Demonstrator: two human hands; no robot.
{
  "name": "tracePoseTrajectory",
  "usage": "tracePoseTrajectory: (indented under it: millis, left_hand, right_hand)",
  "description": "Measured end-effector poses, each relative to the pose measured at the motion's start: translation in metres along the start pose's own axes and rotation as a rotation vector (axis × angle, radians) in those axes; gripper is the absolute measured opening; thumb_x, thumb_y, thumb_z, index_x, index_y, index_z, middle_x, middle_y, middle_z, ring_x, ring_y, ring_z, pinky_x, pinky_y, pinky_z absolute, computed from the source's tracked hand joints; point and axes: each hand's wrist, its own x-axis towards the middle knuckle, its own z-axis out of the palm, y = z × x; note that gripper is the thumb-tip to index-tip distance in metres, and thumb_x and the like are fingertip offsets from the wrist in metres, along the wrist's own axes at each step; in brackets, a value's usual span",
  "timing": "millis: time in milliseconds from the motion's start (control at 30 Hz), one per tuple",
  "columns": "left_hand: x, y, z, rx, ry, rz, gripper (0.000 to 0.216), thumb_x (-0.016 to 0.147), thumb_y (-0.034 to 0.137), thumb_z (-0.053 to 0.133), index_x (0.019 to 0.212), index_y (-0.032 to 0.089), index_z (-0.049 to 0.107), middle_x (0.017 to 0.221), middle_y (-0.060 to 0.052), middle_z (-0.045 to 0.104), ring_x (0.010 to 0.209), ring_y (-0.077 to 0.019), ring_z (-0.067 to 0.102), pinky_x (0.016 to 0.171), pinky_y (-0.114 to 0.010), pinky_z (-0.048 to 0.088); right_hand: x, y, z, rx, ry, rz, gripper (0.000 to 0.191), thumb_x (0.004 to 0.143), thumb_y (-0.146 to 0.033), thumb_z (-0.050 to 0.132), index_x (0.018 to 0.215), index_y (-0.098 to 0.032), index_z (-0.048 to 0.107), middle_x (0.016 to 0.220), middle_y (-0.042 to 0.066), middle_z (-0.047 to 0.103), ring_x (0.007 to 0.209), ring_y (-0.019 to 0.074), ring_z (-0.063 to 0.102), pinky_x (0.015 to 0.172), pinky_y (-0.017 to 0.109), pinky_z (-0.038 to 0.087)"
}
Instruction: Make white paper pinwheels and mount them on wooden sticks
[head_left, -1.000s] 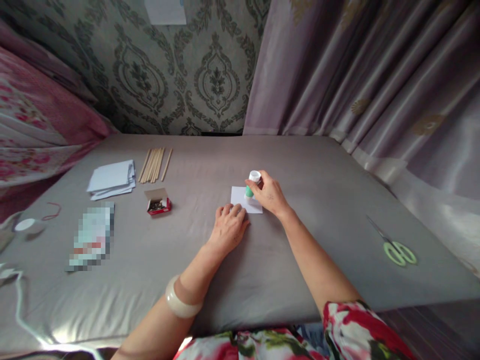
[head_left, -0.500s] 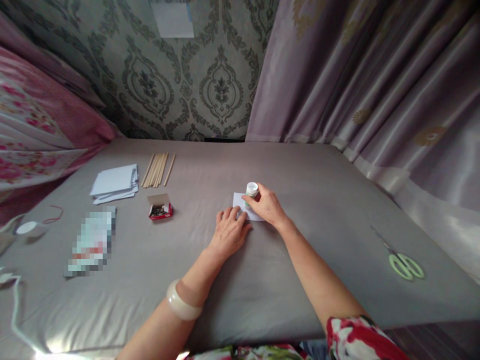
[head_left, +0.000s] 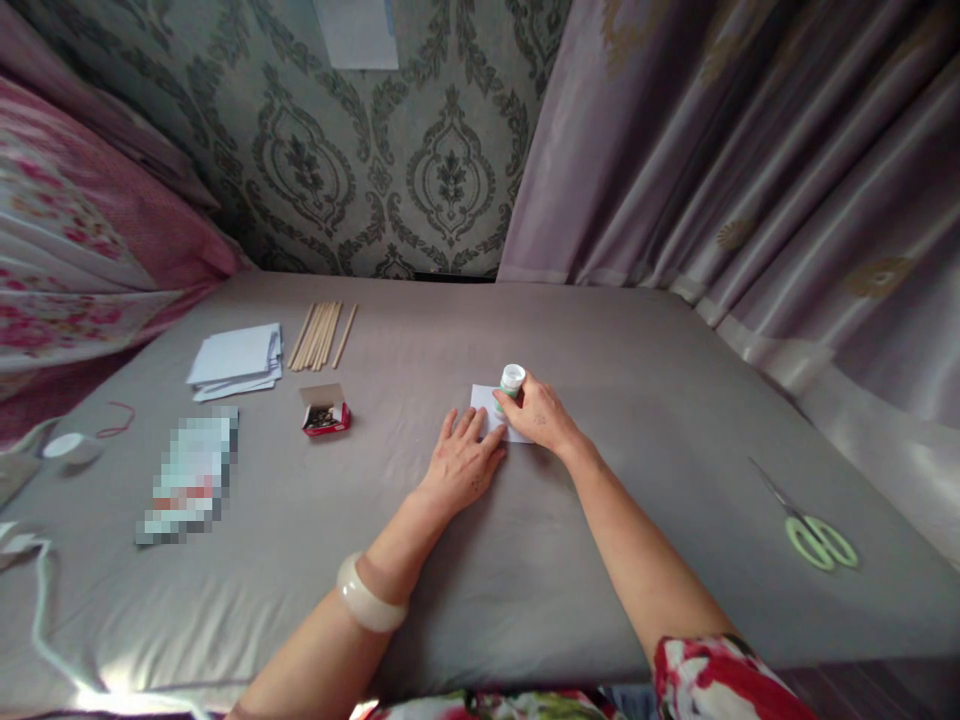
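Note:
A small white paper (head_left: pixel 482 399) lies on the grey cloth-covered table (head_left: pixel 480 560), near its middle. My left hand (head_left: pixel 463 462) rests flat on the paper's near left corner, fingers stretched out. My right hand (head_left: pixel 541 415) is closed round a small glue stick (head_left: pixel 511 382) with a white end and green body, held tip down against the paper. Most of the paper is hidden under the two hands.
A stack of white papers (head_left: pixel 236 360) and several wooden sticks (head_left: pixel 322 334) lie at the back left. A small open red box (head_left: pixel 324 412) sits left of my hands. Green-handled scissors (head_left: pixel 814 532) lie at the right. A blurred packet (head_left: pixel 191 478) and a tape roll (head_left: pixel 64 446) are at the left.
My right hand has lowered the glue stick, so its green body is now mostly hidden behind the fingers. The left hand's fingers have spread a little on the paper.

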Motion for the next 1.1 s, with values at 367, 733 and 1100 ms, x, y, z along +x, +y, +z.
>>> tracePoseTrajectory:
  millis: [367, 733, 1100]
  left_hand:
    - [0.0008, -0.0004, -0.0007, 0.0, 0.0, 0.006, 0.038, 0.093, 0.034, 0.041, 0.129, 0.025, 0.05, 0.134, -0.014, 0.049, 0.129, -0.0287, 0.042, 0.11, -0.052, 0.024]
    - [0.0001, 0.0013, -0.0028, -0.057, -0.035, -0.038, 0.037, 0.093, 0.036, 0.041, 0.127, 0.025, 0.051, 0.142, -0.016, 0.042, 0.132, -0.0311, 0.039, 0.106, -0.056, 0.027]
    - [0.0011, 0.0001, -0.0018, -0.077, -0.042, -0.02, 0.042, 0.093, 0.046, 0.037, 0.123, 0.021, 0.053, 0.141, -0.016, 0.044, 0.134, -0.0319, 0.036, 0.109, -0.053, 0.025]
  right_hand:
    - [-0.0025, 0.0084, 0.0041, 0.038, 0.027, -0.072, 0.019, 0.084, -0.036, 0.054, 0.09, -0.018, 0.055, 0.073, 0.006, 0.066, 0.065, 0.0185, 0.061, 0.062, 0.026, 0.042]
    - [0.0016, 0.0055, 0.0057, 0.057, 0.053, -0.057, 0.019, 0.083, -0.036, 0.054, 0.088, -0.018, 0.055, 0.072, 0.006, 0.065, 0.065, 0.0187, 0.061, 0.063, 0.027, 0.043]
    - [0.0019, 0.0063, 0.0011, 0.017, 0.002, -0.041, 0.02, 0.083, -0.035, 0.054, 0.091, -0.017, 0.057, 0.074, 0.007, 0.066, 0.067, 0.0196, 0.062, 0.063, 0.027, 0.043]
